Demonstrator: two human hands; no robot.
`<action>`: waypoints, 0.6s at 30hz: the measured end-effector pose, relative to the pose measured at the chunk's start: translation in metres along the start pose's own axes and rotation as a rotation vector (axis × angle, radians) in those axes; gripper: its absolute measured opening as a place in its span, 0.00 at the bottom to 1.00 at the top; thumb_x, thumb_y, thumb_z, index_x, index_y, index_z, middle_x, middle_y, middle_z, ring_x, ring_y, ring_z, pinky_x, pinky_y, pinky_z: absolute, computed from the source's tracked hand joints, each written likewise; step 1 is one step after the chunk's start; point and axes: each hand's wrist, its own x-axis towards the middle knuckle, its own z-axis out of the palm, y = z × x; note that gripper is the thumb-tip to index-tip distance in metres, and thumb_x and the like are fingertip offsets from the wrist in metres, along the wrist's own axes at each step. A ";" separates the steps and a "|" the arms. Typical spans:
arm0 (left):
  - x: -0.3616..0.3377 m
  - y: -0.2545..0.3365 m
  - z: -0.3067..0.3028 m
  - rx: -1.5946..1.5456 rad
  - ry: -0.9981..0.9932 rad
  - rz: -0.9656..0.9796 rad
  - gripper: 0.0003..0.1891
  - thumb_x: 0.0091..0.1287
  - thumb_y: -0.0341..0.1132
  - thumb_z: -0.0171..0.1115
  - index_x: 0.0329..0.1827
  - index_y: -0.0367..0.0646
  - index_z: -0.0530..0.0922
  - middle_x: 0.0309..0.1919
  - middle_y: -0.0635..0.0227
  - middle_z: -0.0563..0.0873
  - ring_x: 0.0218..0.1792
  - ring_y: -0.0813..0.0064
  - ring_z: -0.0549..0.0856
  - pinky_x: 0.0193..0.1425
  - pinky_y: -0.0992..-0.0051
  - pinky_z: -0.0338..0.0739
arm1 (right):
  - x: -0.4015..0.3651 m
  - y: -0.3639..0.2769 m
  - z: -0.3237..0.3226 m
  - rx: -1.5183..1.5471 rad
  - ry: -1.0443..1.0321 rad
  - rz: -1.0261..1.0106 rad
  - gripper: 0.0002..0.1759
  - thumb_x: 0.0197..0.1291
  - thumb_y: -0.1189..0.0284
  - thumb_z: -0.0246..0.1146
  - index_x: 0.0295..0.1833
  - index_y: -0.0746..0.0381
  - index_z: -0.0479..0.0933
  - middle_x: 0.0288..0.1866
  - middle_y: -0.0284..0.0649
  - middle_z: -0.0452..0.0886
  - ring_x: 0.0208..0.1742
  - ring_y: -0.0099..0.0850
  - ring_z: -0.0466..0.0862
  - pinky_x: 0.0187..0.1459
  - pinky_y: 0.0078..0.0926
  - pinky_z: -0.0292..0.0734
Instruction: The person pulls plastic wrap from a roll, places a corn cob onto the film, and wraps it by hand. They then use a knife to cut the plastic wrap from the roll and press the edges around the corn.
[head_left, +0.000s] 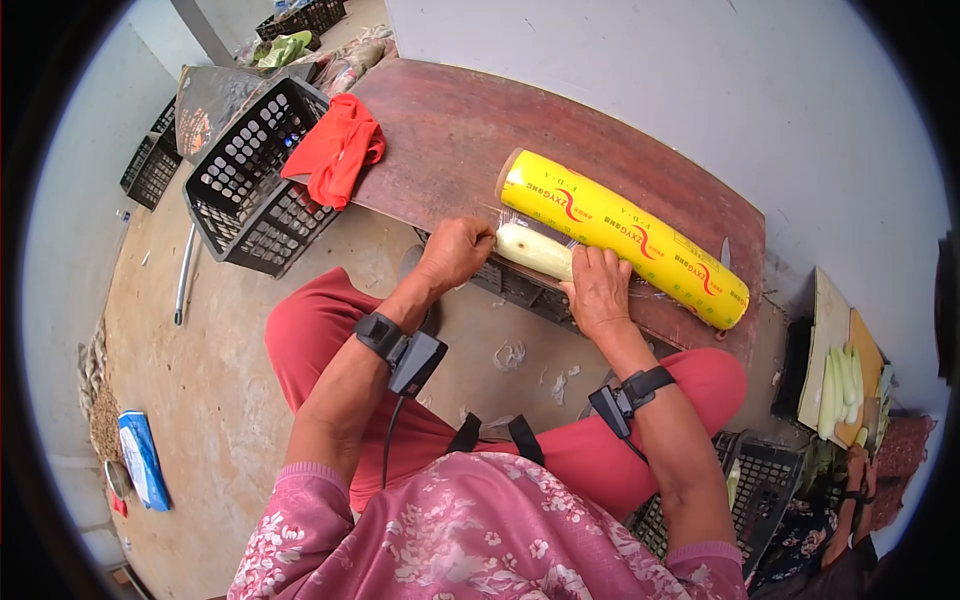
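Observation:
A pale, peeled vegetable stem [535, 250] lies at the near edge of the dark red table, with clear cling film [514, 218] glinting along its far side. At its left end my left hand [457, 252] is closed in a pinch, apparently on the film's edge; the fingertips partly hide what is held. My right hand [600, 288] curls its fingers over the stem's right end and covers it. Just beyond, a large yellow printed roll of cling film [625, 240] lies slanted across the table, its cardboard core showing at the left end.
The red table [440, 120] stands against the wall. A black crate [260, 180] with a red cloth [340, 150] is at its left. Another black crate [765, 490] stands by my right leg. At far right, pale stems [840, 390] lie near another person's hands [858, 470].

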 end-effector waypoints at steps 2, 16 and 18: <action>0.000 0.001 0.000 0.025 0.007 0.009 0.07 0.63 0.30 0.61 0.38 0.35 0.83 0.30 0.50 0.86 0.33 0.63 0.88 0.40 0.68 0.80 | 0.000 0.000 0.000 -0.001 -0.002 0.002 0.31 0.46 0.67 0.76 0.56 0.62 0.74 0.48 0.41 0.75 0.52 0.40 0.73 0.52 0.42 0.64; 0.006 -0.010 0.008 -0.419 0.018 -0.111 0.08 0.67 0.31 0.62 0.39 0.33 0.84 0.29 0.69 0.86 0.32 0.80 0.83 0.39 0.77 0.79 | 0.000 0.001 0.000 0.019 0.006 -0.005 0.31 0.46 0.68 0.76 0.57 0.62 0.74 0.48 0.40 0.75 0.52 0.40 0.73 0.52 0.41 0.64; 0.005 -0.004 0.006 -0.358 -0.009 -0.086 0.09 0.69 0.31 0.63 0.41 0.33 0.85 0.31 0.71 0.86 0.33 0.82 0.82 0.40 0.79 0.78 | 0.000 0.000 0.000 0.022 -0.001 0.001 0.31 0.46 0.68 0.75 0.57 0.62 0.74 0.48 0.40 0.75 0.52 0.40 0.73 0.52 0.41 0.64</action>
